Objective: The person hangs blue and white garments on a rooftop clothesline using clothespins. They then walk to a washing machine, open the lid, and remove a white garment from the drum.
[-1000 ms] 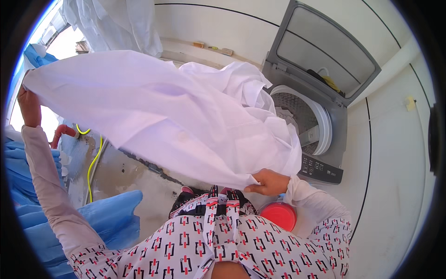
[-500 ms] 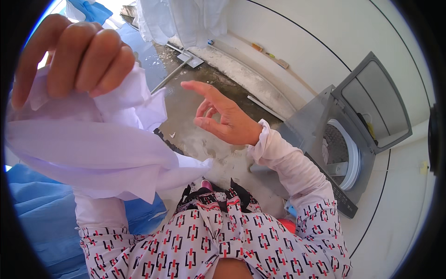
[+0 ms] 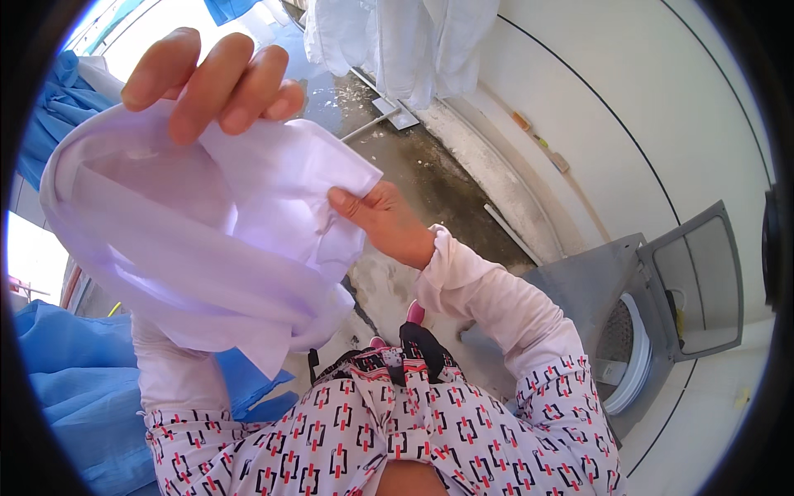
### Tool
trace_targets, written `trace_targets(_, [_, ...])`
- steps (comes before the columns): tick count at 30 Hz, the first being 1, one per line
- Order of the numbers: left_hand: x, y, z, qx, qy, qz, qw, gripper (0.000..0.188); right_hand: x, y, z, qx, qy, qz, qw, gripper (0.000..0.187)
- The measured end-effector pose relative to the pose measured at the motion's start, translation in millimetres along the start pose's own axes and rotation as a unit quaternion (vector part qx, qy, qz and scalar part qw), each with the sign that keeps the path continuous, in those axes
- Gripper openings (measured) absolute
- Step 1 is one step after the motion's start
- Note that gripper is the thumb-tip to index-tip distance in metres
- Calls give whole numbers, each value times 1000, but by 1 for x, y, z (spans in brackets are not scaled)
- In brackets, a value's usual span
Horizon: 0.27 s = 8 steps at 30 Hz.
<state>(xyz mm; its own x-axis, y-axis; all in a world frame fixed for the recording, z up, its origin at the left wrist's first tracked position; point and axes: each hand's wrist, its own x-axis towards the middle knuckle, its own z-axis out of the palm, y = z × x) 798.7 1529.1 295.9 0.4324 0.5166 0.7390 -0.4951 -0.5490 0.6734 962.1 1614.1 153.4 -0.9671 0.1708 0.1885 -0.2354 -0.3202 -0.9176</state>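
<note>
A thin white cloth (image 3: 165,240), folded and loosely draped, hangs in front of me at the upper left; its exact kind cannot be made out. My left hand (image 3: 211,87) is raised high, its fingers curled over the cloth's upper edge and its thumb hidden. Lower and to the right, my right hand (image 3: 389,219) pinches the cloth's right side, the thumb on top and the other fingers behind the fabric. Between the two hands the cloth is spread, while its lower corner dangles near my left sleeve.
Blue fabric (image 3: 74,388) lies or hangs at the lower left. White cloths (image 3: 397,41) hang at the top. A top-loading washing machine (image 3: 579,273) stands at the right, its lid (image 3: 699,281) raised. A long-handled flat tool (image 3: 395,113) rests on the wet floor by the wall.
My right hand has moved to the cloth and taken hold of its right side. My left hand has shifted right with the cloth. The view has turned leftward.
</note>
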Motion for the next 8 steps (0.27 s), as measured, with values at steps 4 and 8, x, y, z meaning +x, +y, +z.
trace_targets(4, [-79,22,-3,77,164,-34,983,49,33,-61,-54,-76,82,-176,978,24])
trace_targets(8, [-184,19,2,142,590,-66,792,52,68,-107,-79,-293,71,-379,875,17])
